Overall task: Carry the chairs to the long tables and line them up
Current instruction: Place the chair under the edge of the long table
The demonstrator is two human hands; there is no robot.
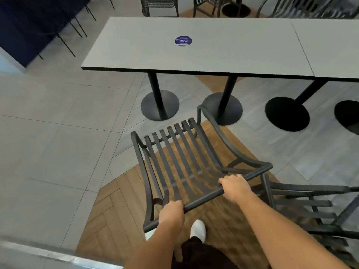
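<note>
I hold a dark metal slatted chair by the top bar of its backrest. My left hand grips the bar near its left end, and my right hand grips it further right. The chair's seat points toward the long grey table, whose near edge is a short way beyond the seat's front. A second grey table butts against the first on the right. Another dark slatted chair stands close by at my right.
Round black pedestal bases stand under the tables. More dark chairs sit on the far side of the tables. Dark blue seating with thin black legs fills the upper left. My white shoe is under the chair's back.
</note>
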